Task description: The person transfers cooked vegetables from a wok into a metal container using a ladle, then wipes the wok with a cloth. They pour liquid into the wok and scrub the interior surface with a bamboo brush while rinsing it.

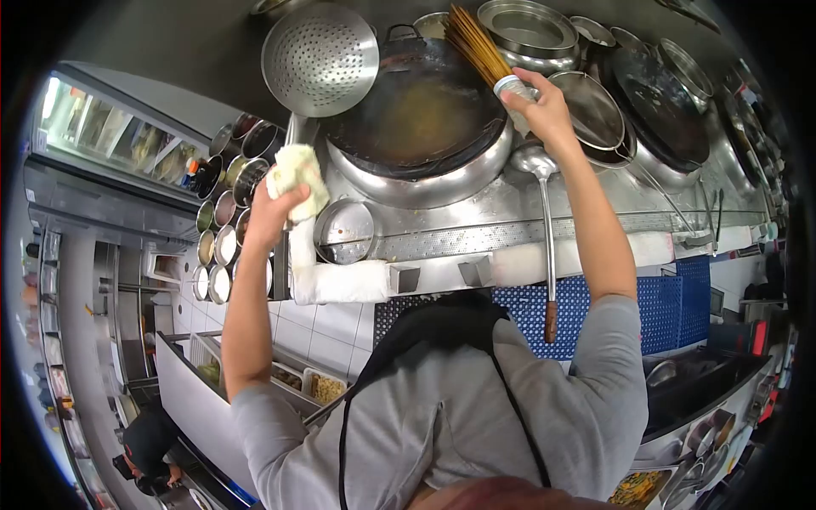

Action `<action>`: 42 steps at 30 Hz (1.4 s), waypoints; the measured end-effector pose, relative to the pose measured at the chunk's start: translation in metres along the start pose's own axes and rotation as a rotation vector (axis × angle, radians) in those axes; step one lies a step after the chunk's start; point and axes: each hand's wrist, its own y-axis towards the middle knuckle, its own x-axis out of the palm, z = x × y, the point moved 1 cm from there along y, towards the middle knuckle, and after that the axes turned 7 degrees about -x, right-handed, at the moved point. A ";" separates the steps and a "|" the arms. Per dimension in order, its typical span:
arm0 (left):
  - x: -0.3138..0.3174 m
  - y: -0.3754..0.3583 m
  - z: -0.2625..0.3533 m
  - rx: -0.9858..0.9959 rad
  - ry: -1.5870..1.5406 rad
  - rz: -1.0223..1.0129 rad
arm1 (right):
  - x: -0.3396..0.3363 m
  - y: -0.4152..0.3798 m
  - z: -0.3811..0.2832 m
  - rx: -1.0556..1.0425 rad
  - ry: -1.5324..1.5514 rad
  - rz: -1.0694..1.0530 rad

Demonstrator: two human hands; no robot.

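My left hand (pixel 277 209) is wrapped round a pale folded cloth (pixel 299 178), which covers the handle of a large perforated metal strainer (pixel 320 59). The strainer is raised at the upper left beside the wok. My right hand (pixel 542 110) grips the wrapped end of a bamboo brush (pixel 478 49), its bristles pointing up and left over the wok's far right rim. Between the two hands, the dark wok (pixel 416 110) sits on a round steel burner ring and holds some murky yellowish liquid.
A long-handled ladle (pixel 547 212) lies across the counter's front edge. A wire strainer (pixel 588 106) and a second wok (pixel 661 106) stand at the right. Seasoning pots (pixel 225 245) are at the left, near a round metal dish (pixel 344 231). Another person (pixel 151 442) is at the lower left.
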 end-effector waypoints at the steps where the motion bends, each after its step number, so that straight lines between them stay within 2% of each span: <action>1: 0.001 -0.003 0.000 -0.126 -0.128 0.003 | 0.009 -0.005 -0.005 -0.108 -0.019 0.016; 3: 0.021 -0.007 0.004 -0.104 -0.305 0.033 | 0.039 -0.016 -0.022 -0.322 -0.065 0.054; 5: 0.032 -0.011 0.006 -0.090 -0.347 -0.008 | 0.065 -0.039 -0.062 -0.386 -0.243 -0.029; 6: 0.036 -0.013 0.007 -0.082 -0.367 -0.028 | 0.079 -0.046 -0.070 -0.455 -0.285 -0.134; 7: 0.039 -0.016 0.007 -0.078 -0.329 -0.029 | 0.091 -0.050 -0.075 -0.526 -0.328 -0.241; 8: 0.041 -0.021 0.006 -0.074 -0.292 -0.026 | 0.100 -0.053 -0.078 -0.674 -0.470 -0.252; 11: 0.041 -0.039 -0.005 -0.065 -0.207 0.019 | 0.098 -0.030 -0.075 -0.567 -0.895 -0.135; 12: 0.040 -0.041 -0.008 -0.053 -0.185 0.040 | 0.092 -0.014 -0.062 -0.530 -0.792 -0.043; 13: 0.038 -0.044 -0.011 -0.042 -0.165 0.063 | 0.083 -0.011 -0.074 -0.423 -0.702 -0.046; 15: 0.039 -0.052 -0.013 -0.125 -0.176 -0.004 | 0.084 -0.025 -0.095 -0.467 -0.624 -0.019; 17: 0.046 -0.057 -0.003 -0.235 -0.161 -0.080 | 0.110 -0.048 -0.101 -0.665 -0.544 -0.053; 18: 0.054 -0.056 -0.012 -0.116 -0.118 -0.065 | 0.120 -0.051 -0.097 -0.662 -0.507 -0.167; 21: 0.057 -0.068 -0.004 -0.150 -0.260 -0.053 | 0.117 -0.033 -0.076 -0.423 -0.446 -0.008; 22: 0.057 -0.066 -0.008 -0.121 -0.214 -0.033 | 0.115 -0.032 -0.078 -0.365 -0.427 0.031; 26: 0.055 -0.059 -0.012 -0.036 -0.055 -0.018 | 0.122 -0.070 -0.091 -0.611 -0.424 -0.210; 29: 0.043 -0.053 -0.028 0.147 0.194 0.153 | 0.106 -0.040 -0.060 -0.382 -0.622 -0.139; 30: 0.032 -0.056 -0.030 0.198 0.369 0.243 | 0.093 -0.023 -0.044 -0.293 -0.575 -0.003; 31: 0.022 -0.062 -0.038 0.158 0.321 0.295 | 0.075 -0.018 -0.042 -0.187 -0.553 0.029; 33: -0.003 -0.075 -0.060 0.178 0.204 0.340 | 0.043 -0.020 -0.032 -0.261 -0.492 0.026; 34: -0.001 -0.091 -0.052 0.093 -0.032 0.310 | 0.036 -0.022 -0.024 -0.328 -0.420 0.024; 35: -0.010 -0.103 -0.060 0.042 -0.035 0.321 | 0.032 -0.028 -0.028 -0.377 -0.375 -0.024; 37: -0.018 -0.127 -0.085 -0.069 -0.177 0.349 | 0.034 -0.032 -0.042 -0.222 -0.492 -0.167; 40: -0.017 -0.165 -0.124 -0.204 -0.337 0.354 | 0.058 -0.022 -0.049 -0.193 -0.653 -0.363; 42: -0.010 -0.187 -0.156 -0.283 -0.436 0.360 | 0.085 -0.016 -0.058 -0.151 -0.620 -0.485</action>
